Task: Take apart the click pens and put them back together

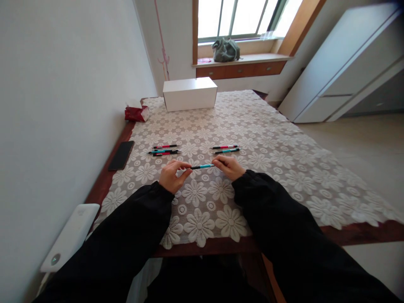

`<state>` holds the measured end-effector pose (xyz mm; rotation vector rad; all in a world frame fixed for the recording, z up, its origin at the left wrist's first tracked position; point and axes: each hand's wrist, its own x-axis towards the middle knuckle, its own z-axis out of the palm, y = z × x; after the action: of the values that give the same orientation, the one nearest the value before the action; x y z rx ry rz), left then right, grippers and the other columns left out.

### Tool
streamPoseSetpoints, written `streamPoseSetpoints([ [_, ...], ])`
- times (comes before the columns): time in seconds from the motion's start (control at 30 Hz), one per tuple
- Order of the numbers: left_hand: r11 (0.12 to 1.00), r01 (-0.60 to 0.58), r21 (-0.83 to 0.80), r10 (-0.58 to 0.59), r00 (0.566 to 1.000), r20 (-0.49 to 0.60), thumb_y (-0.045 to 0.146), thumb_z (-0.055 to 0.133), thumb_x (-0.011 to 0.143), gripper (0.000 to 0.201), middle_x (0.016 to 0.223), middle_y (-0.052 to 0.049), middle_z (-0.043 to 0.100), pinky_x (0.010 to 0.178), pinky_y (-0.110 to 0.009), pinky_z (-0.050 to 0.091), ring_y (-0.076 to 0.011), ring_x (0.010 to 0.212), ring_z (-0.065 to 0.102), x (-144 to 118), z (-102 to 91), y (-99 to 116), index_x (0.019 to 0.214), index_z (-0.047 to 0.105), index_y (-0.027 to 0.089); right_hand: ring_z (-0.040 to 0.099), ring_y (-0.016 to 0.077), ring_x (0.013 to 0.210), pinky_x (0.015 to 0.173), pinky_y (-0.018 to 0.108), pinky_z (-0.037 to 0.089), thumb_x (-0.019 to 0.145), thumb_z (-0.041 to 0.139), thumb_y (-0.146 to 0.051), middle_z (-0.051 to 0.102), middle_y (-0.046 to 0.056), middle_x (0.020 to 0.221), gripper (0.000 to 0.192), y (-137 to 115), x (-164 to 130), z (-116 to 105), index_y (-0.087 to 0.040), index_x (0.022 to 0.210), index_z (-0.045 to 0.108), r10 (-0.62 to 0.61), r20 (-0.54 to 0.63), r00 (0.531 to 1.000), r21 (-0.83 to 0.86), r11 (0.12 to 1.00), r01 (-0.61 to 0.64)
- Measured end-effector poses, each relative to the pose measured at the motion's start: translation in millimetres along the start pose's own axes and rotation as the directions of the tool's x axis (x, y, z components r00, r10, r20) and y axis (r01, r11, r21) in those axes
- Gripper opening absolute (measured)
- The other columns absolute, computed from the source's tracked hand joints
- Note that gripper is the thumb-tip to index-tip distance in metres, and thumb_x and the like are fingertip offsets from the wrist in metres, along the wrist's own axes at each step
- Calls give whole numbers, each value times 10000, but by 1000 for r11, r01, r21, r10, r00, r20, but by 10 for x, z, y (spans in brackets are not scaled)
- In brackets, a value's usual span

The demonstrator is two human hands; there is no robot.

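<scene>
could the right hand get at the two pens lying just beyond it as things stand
Probably yes. The two pens lie in the open on the lace cloth just past the right hand. Nothing stands between, but its grip is on the teal pen, shared with the left hand.

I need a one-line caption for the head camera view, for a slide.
Both hands, left hand and right hand, hold a teal pen by its ends above a lace tablecloth, more pens lying beyond.

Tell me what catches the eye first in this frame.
Both hands, left hand and right hand, hold a teal pen level between them above the lace tablecloth at the centre. Just beyond lie two small groups of pens, three on the left and two on the right. A white box stands at the table's far end.
</scene>
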<state>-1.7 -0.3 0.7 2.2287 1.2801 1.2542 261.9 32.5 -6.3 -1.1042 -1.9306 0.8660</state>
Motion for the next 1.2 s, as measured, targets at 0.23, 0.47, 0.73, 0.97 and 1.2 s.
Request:
streamPoseSetpoints([
  [0.23, 994, 96, 56, -103, 985, 138, 259, 653, 884, 95, 917, -16, 743, 785, -299, 540, -162, 836, 679, -5, 33, -53, 961, 686, 214, 578, 185, 727, 736, 326, 462, 850, 544, -325, 671, 48, 834, 190, 526, 85, -453, -191, 875, 677, -3, -182, 983, -385, 921, -68],
  [0.47, 990, 110, 83, -123, 978, 170, 266, 628, 894, 93, 887, -8, 735, 816, -294, 532, -159, 825, 678, -16, 32, -36, 926, 703, 223, 576, 269, 925, 871, 407, 480, 865, 543, -308, 659, 97, 943, 186, 853, 66, -684, -214, 854, 702, -46, -274, 961, -639, 755, -146],
  [0.73, 990, 116, 76, -128, 975, 184, 245, 626, 887, 80, 887, -9, 734, 775, -275, 524, -156, 814, 674, -3, 18, -21, 909, 696, 215, 495, 312, 1153, 954, 460, 463, 847, 639, -319, 587, 92, 1262, 200, 786, 28, -636, -245, 1024, 698, -162, -203, 966, -754, 655, -49],
  [0.97, 991, 108, 75, -122, 972, 203, 248, 620, 884, 83, 874, -9, 731, 787, -275, 517, -156, 820, 673, 2, 32, -26, 908, 693, 217, 490, 293, 1217, 970, 465, 473, 883, 621, -271, 586, 77, 1300, 87, 666, 195, -600, -249, 906, 702, -149, -97, 984, -794, 607, 14],
  [1.2, 992, 84, 96, -103, 973, 207, 242, 607, 885, 79, 895, -7, 741, 793, -289, 530, -163, 816, 682, 12, 2, -3, 893, 686, 234, 564, 236, 1041, 922, 382, 483, 919, 570, -246, 657, 78, 1127, 113, 633, 417, -618, -230, 968, 670, -48, -57, 997, -834, 551, -21],
])
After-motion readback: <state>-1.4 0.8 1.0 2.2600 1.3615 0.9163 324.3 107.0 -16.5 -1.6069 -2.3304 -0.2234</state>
